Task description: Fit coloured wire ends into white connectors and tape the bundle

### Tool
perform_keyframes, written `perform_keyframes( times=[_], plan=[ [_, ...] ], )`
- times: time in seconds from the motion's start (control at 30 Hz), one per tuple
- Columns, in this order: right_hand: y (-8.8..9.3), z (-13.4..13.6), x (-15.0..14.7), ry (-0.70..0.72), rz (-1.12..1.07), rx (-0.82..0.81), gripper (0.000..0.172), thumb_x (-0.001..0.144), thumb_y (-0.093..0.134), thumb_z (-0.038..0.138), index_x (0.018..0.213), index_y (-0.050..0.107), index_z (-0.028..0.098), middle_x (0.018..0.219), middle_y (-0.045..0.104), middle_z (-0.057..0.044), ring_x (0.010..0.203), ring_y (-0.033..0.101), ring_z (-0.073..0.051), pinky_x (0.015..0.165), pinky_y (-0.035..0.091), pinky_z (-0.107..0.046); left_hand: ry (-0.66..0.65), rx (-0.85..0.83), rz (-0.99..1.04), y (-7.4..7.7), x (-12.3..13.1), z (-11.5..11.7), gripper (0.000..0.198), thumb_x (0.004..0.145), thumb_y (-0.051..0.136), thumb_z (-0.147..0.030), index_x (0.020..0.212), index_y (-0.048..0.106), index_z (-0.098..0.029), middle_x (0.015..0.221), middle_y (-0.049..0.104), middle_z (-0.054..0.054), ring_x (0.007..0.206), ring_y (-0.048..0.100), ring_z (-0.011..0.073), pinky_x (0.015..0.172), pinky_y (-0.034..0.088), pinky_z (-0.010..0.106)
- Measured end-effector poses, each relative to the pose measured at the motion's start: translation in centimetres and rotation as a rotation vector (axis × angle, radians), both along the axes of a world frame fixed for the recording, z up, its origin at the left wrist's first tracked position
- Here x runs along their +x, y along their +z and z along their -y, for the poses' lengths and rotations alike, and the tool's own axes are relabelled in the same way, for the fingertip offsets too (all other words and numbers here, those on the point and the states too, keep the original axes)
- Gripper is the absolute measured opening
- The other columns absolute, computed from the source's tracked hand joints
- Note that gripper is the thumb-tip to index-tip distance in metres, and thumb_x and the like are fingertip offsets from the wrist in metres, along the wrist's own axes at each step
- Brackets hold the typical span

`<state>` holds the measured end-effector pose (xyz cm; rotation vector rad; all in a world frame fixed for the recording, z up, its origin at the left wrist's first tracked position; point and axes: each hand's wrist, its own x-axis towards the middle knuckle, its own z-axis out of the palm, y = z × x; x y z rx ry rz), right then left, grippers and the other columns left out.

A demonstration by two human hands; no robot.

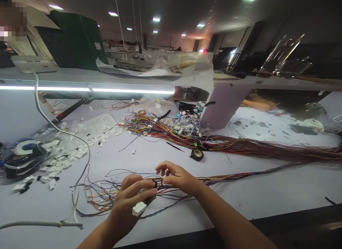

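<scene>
My left hand is closed over the wires, with a dark round thing between its fingers that looks like a roll of black tape, partly hidden. Against that hand, near the thumb, rests a white connector. To the right, my right hand has bent fingers held apart, thumb and forefinger beside a small black loop that looks like a tape strip. Under both hands runs a bundle of thin coloured wires; its loose ends with small metal tips fan out to the left.
A larger wire harness crosses the table behind, with another black tape roll before it. White connectors lie scattered at left beside a grey cable. A shelf spans the back. Another person's arm shows at back right.
</scene>
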<state>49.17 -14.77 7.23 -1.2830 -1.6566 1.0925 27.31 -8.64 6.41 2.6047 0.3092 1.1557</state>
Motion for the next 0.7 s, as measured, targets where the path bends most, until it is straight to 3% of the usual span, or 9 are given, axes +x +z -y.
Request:
perform_keyframes(
  times=[0.07, 0.13, 0.23, 0.33, 0.43, 0.5, 0.6, 0.7],
  plan=[
    [0.5, -0.7, -0.1, 0.037, -0.069, -0.028, 0.041, 0.079, 0.054, 0.010, 0.117, 0.060, 0.023, 0.118, 0.062, -0.003, 0.099, 0.057, -0.015, 0.087, 0.046, -0.029, -0.002, -0.063, 0.008, 0.2, 0.1, 0.2, 0.024, 0.083, 0.065, -0.012, 0.100, 0.069, -0.029, 0.098, 0.072, 0.002, 0.093, 0.057, 0.0188, 0.081, 0.050, 0.033],
    [0.7, -1.4, -0.3, 0.167, -0.083, -0.060, 0.046, 0.076, 0.053, 0.005, 0.117, 0.063, 0.025, 0.114, 0.064, -0.001, 0.100, 0.057, -0.014, 0.089, 0.044, -0.028, -0.001, -0.080, 0.007, 0.2, 0.2, 0.4, 0.027, 0.081, 0.067, -0.010, 0.100, 0.070, -0.030, 0.097, 0.072, 0.002, 0.094, 0.056, 0.0194, 0.082, 0.050, 0.033],
    [0.4, -2.5, -0.6, 0.371, -0.247, -0.260, 0.051, 0.072, 0.053, 0.001, 0.117, 0.063, 0.023, 0.097, 0.065, 0.001, 0.084, 0.059, -0.010, 0.078, 0.047, -0.023, -0.006, -0.066, 0.034, 0.0, 0.0, 0.7, 0.032, 0.078, 0.068, -0.009, 0.101, 0.070, -0.031, 0.095, 0.070, 0.002, 0.094, 0.056, 0.0201, 0.084, 0.050, 0.034],
    [-0.3, -3.1, -1.0, 0.445, -0.424, -0.440, 0.039, 0.074, 0.060, 0.009, 0.112, 0.063, 0.019, 0.082, 0.063, 0.002, 0.066, 0.059, -0.007, 0.067, 0.050, -0.021, 0.002, -0.121, 0.079, -0.4, -0.3, 1.0, 0.034, 0.078, 0.067, -0.007, 0.102, 0.070, -0.031, 0.095, 0.068, 0.002, 0.095, 0.056, 0.0200, 0.084, 0.050, 0.033],
    [-1.0, -2.8, -1.8, 0.346, -0.352, -0.439, 0.024, 0.075, 0.064, 0.017, 0.100, 0.066, 0.018, 0.072, 0.060, 0.004, 0.055, 0.055, -0.006, 0.057, 0.048, -0.019, 0.033, -0.303, 0.091, -0.8, -0.5, 1.5, 0.027, 0.081, 0.066, -0.011, 0.098, 0.072, -0.031, 0.096, 0.064, 0.003, 0.093, 0.057, 0.0188, 0.080, 0.051, 0.030],
    [-1.5, -2.3, -2.4, 0.196, -0.229, -0.327, 0.020, 0.075, 0.062, 0.015, 0.094, 0.066, 0.020, 0.070, 0.060, 0.005, 0.056, 0.053, -0.007, 0.054, 0.046, -0.018, 0.067, -0.493, 0.084, -1.1, -0.6, 1.8, 0.018, 0.084, 0.064, -0.018, 0.095, 0.073, -0.030, 0.097, 0.062, 0.004, 0.092, 0.059, 0.0187, 0.079, 0.051, 0.029],
    [-2.3, -1.3, -2.7, -0.075, -0.092, -0.094, 0.021, 0.074, 0.056, 0.008, 0.089, 0.065, 0.019, 0.075, 0.064, 0.003, 0.065, 0.057, -0.010, 0.061, 0.047, -0.021, 0.123, -0.786, 0.101, -2.0, -0.6, 2.4, 0.016, 0.088, 0.060, -0.029, 0.096, 0.074, -0.028, 0.102, 0.059, 0.006, 0.095, 0.059, 0.0196, 0.082, 0.049, 0.030],
    [-2.7, -0.3, -2.3, -0.262, -0.095, 0.072, 0.022, 0.073, 0.050, 0.004, 0.086, 0.060, 0.019, 0.077, 0.066, 0.001, 0.071, 0.061, -0.012, 0.067, 0.049, -0.025, 0.130, -1.071, 0.191, -3.0, -0.1, 2.8, 0.019, 0.087, 0.061, -0.036, 0.096, 0.074, -0.025, 0.109, 0.058, 0.006, 0.102, 0.056, 0.0213, 0.087, 0.046, 0.031]
  ],
)
